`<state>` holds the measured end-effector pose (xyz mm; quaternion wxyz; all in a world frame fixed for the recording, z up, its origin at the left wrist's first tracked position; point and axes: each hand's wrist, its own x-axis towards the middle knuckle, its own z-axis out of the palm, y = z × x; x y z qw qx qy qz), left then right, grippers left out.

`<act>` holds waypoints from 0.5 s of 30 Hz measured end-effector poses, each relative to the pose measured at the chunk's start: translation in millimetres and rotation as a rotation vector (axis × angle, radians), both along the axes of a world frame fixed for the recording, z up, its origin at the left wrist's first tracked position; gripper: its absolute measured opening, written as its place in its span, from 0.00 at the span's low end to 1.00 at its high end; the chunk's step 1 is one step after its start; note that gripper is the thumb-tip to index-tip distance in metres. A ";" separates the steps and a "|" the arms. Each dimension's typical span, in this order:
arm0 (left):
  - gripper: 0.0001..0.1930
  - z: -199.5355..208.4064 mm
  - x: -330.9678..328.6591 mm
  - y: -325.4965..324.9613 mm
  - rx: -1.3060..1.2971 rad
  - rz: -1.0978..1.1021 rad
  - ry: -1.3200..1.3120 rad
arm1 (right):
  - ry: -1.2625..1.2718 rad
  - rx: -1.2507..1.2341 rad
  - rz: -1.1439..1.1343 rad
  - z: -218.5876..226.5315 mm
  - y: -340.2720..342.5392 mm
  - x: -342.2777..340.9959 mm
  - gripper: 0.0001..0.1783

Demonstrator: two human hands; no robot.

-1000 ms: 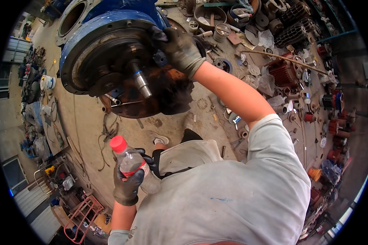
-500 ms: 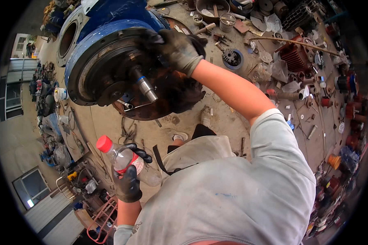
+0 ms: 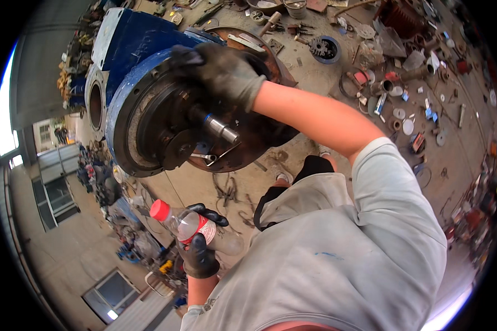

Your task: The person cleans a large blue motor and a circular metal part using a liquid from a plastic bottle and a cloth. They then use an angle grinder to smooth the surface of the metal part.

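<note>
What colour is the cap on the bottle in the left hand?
Red. The bottle cap shows best in the head view, the only one here.

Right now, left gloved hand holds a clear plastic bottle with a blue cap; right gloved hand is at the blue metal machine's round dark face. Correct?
Wrong colour: the head view shows a red cap on the clear plastic bottle in the left gloved hand. The right gloved hand is where you say.

A clear, red-capped bottle (image 3: 205,227) slants in the left hand (image 3: 200,259); a metal shaft (image 3: 221,128) juts from the blue housing (image 3: 141,47).
</note>
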<state>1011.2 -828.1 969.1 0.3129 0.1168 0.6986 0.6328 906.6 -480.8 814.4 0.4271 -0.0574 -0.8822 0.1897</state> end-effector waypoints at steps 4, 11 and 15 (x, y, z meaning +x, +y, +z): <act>0.41 -0.8 -35.8 -28.0 -0.010 -0.111 0.034 | -0.115 -0.034 0.045 16.6 -18.9 -4.6 0.21; 0.41 -18.0 -96.6 -79.3 -0.024 -0.192 0.004 | -0.245 -0.009 -0.215 -77.0 -14.7 11.5 0.22; 0.42 -27.5 -106.6 -97.0 -0.054 -0.182 0.002 | -0.141 -0.002 -0.261 -35.1 -39.9 5.2 0.25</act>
